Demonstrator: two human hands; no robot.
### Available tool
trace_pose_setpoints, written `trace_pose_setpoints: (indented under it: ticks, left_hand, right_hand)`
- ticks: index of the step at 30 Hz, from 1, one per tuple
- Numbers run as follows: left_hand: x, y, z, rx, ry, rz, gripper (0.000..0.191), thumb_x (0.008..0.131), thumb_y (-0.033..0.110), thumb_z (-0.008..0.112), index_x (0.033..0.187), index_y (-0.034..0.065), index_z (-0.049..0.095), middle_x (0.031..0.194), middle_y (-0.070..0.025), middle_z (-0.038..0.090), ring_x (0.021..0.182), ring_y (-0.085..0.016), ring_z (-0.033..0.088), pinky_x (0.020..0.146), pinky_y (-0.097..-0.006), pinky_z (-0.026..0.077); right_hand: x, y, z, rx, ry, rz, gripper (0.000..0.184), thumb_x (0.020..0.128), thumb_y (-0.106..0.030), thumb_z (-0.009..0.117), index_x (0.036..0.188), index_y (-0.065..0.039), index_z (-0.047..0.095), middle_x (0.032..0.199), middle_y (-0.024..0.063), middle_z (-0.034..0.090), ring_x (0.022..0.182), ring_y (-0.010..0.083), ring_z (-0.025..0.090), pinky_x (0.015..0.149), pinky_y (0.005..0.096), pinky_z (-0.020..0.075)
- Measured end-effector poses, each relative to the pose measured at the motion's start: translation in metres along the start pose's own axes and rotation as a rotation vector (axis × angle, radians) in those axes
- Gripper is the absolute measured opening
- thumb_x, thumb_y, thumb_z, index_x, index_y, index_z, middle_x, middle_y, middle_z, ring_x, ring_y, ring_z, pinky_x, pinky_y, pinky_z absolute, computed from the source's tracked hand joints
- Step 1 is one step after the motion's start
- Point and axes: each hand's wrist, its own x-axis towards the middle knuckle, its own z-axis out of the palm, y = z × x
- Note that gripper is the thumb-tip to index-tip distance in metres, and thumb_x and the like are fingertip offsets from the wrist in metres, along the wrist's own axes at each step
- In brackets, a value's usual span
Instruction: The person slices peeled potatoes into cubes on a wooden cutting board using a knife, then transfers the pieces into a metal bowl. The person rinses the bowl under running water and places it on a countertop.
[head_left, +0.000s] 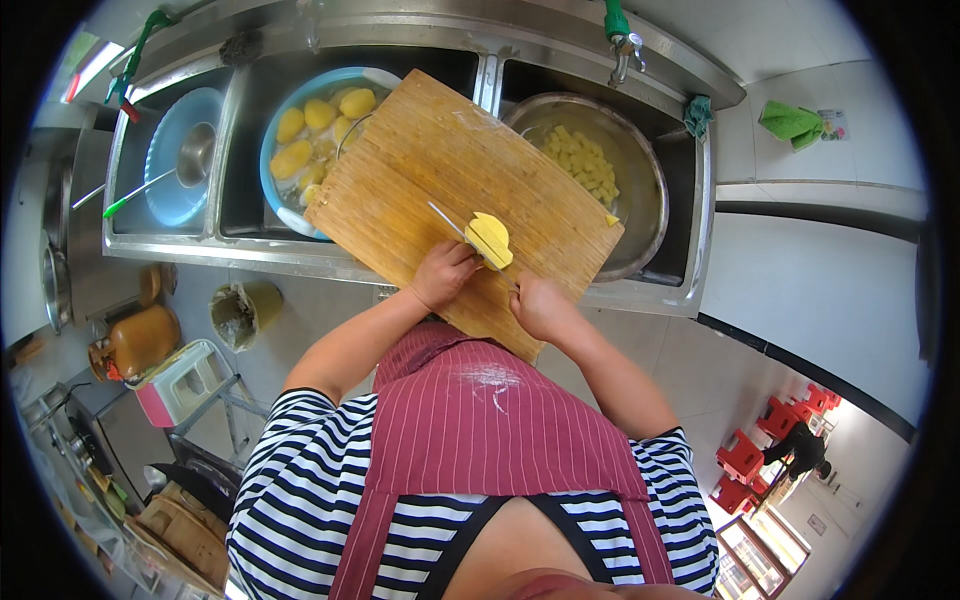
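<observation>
A wooden cutting board (420, 165) lies slantwise across the sink. My right hand (541, 306) is closed on the handle of a kitchen knife (452, 223), whose blade is at a sliced, peeled potato (491, 234) on the board. My left hand (446, 276) holds the near left side of that potato, fingers bent, beside the blade. A small potato piece (612, 220) lies at the board's right corner. Left of the board, a blue basin (268, 161) holds several peeled potatoes (291, 160) in liquid. To the right, a metal bowl (660, 202) contains cut potato chunks (577, 161).
A blue basin (161, 161) with a metal ladle (196, 154) stands in the left sink compartment. A faucet (624, 56) rises behind the right one. A green cloth (791, 124) lies on the right counter. On the floor at left is a lined bin (262, 304). A distant person (806, 450) is near red stools (741, 456).
</observation>
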Motion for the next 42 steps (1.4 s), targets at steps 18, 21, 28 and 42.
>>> trace_pose_setpoints:
  ticks: [18,21,28,42]
  left_hand:
    - [0.012,-0.030,-0.015,0.163,-0.232,0.232,0.046,0.071,0.024,0.070,0.115,0.0160,0.059,0.113,-0.0026,0.056,0.105,-0.023,0.053,0.088,-0.0400,0.039]
    - [0.034,-0.033,-0.015,0.197,-0.341,0.223,0.065,0.068,0.029,0.074,0.127,0.0159,0.051,0.122,-0.0049,0.052,0.111,-0.026,0.049,0.093,-0.0438,0.036]
    - [0.041,0.001,0.001,0.162,-0.402,-0.151,0.084,0.065,0.038,0.077,0.134,0.0070,0.042,0.125,-0.0100,0.046,0.112,-0.028,0.044,0.091,-0.0462,0.034]
    - [0.030,0.063,0.044,0.316,-0.181,-0.504,0.086,0.071,0.044,0.073,0.136,0.0007,0.037,0.128,-0.0131,0.041,0.117,-0.029,0.038,0.093,-0.0455,0.028]
  right_hand:
    - [-0.019,0.011,-0.005,0.394,0.203,-0.144,0.023,0.086,-0.021,0.059,0.101,-0.004,0.061,0.073,0.0173,0.062,0.064,0.0332,0.061,0.061,0.0407,0.0474]
    - [-0.023,0.010,-0.007,0.439,0.266,-0.138,0.026,0.086,-0.021,0.060,0.106,-0.004,0.060,0.073,0.0175,0.062,0.065,0.0337,0.061,0.061,0.0412,0.0477]
    - [-0.028,0.029,-0.002,0.409,0.379,0.098,0.028,0.086,-0.021,0.059,0.105,0.000,0.060,0.078,0.0220,0.064,0.070,0.0389,0.062,0.063,0.0439,0.0483]
    - [-0.013,0.048,0.004,0.246,0.247,0.096,0.029,0.088,-0.027,0.055,0.092,0.001,0.057,0.081,0.0251,0.063,0.077,0.0430,0.061,0.068,0.0497,0.0470]
